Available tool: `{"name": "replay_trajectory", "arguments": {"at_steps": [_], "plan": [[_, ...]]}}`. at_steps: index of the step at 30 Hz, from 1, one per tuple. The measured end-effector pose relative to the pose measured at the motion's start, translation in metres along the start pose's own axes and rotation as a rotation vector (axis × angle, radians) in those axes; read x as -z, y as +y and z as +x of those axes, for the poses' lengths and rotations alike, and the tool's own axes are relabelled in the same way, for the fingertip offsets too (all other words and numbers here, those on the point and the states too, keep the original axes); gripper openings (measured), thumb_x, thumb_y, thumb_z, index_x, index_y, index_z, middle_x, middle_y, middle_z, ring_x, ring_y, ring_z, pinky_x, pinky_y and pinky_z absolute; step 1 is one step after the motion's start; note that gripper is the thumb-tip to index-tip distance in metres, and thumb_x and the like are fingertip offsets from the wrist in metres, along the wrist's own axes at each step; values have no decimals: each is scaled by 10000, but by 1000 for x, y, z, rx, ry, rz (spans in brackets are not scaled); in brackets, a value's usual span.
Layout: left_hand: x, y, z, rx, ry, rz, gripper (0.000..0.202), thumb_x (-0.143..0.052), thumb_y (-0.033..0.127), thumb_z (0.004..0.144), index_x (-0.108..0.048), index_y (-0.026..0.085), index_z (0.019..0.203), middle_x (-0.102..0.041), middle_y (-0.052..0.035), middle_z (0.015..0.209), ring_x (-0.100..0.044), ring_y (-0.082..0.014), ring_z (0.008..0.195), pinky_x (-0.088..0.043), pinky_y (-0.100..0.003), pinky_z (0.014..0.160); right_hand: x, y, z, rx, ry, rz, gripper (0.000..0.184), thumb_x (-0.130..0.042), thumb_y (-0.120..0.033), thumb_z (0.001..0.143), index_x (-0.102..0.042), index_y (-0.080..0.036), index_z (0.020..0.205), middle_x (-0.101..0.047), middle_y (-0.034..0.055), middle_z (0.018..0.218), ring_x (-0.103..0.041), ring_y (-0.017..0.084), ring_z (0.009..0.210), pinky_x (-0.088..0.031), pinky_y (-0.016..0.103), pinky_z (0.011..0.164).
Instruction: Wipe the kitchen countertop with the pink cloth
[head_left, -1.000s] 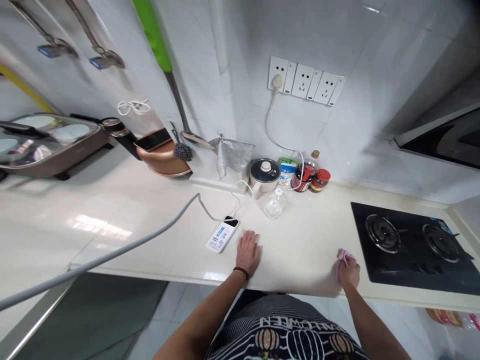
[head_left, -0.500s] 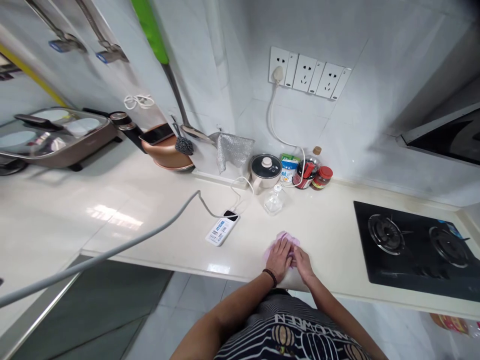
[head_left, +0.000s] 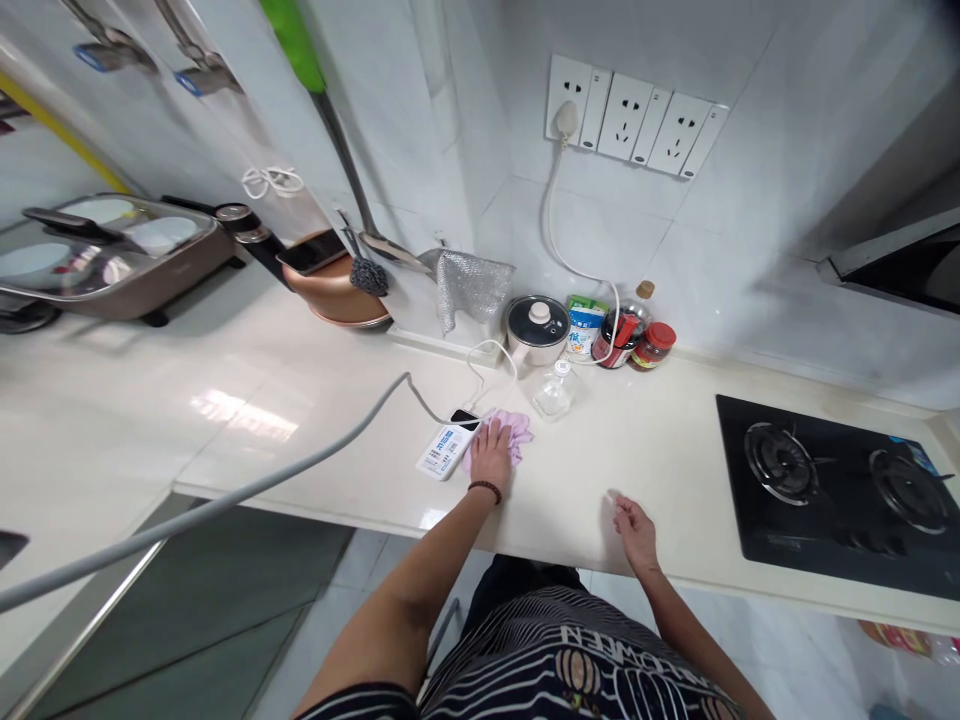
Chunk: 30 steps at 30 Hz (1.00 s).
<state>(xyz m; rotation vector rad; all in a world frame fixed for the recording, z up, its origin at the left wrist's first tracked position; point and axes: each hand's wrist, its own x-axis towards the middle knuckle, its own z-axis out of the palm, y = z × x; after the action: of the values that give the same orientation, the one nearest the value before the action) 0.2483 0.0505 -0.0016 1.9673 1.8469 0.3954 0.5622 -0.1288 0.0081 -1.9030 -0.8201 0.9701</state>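
On the head camera, the one view I have, the left hand (head_left: 492, 458) lies palm down with its fingers stretched out over the pink cloth (head_left: 519, 430), pressing it onto the pale countertop (head_left: 585, 460). And there's the cloth, right up beside the white power bank (head_left: 442, 452), its crumpled folds showing past the fingers on the far right side. A grey cable (head_left: 157, 537) runs across the counter to them.

Over to the right hand (head_left: 636, 528): it's well apart from the left, near the front edge, fingers curled in. From here I can't really tell whether those fingertips pinch anything or touch the surface.

Beyond the hands I've got a clear bottle (head_left: 555, 393), with a lidded pot (head_left: 535, 340) just behind it; off to the right sits the black stove (head_left: 825, 505).
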Motion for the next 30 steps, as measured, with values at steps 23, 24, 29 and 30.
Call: {"name": "replay_trajectory", "arguments": {"at_steps": [23, 24, 29, 30], "plan": [[-1, -48, -107, -59, 130, 11, 529, -453, 203, 944, -674, 251, 1422, -566, -81, 1606, -395, -355, 1554, -304, -611, 1274, -158, -195, 134, 367, 45, 45, 1026, -796, -532, 635, -418, -167, 1517, -629, 149, 1404, -618, 270, 1222, -488, 450, 1108], [-1, -47, -107, -57, 125, 10, 559, -456, 200, 940, -648, 261, 1461, -558, -78, 1613, -391, -359, 1555, -303, -615, 1272, -143, -193, 133, 377, 50, 24, 1013, -791, -520, 634, -432, -171, 1515, -640, 139, 1380, -621, 269, 1200, -491, 447, 1097], [-2, -46, -104, -53, 81, 0, 587, -480, 234, 946, -612, 308, 1513, -505, -67, 1658, -347, -389, 1575, -271, -644, 1272, -53, -173, 108, 604, -65, -443, 890, -764, -338, 624, -559, -231, 1483, -663, 111, 1303, -576, 320, 1229, -441, 483, 1132], [-2, -46, -103, -52, 77, -4, 577, -485, 268, 960, -602, 310, 1524, -493, -69, 1666, -339, -396, 1579, -263, -651, 1273, -40, -165, 98, 643, -114, -571, 865, -747, -288, 615, -592, -243, 1465, -666, 113, 1289, -568, 330, 1227, -430, 490, 1136]]}}
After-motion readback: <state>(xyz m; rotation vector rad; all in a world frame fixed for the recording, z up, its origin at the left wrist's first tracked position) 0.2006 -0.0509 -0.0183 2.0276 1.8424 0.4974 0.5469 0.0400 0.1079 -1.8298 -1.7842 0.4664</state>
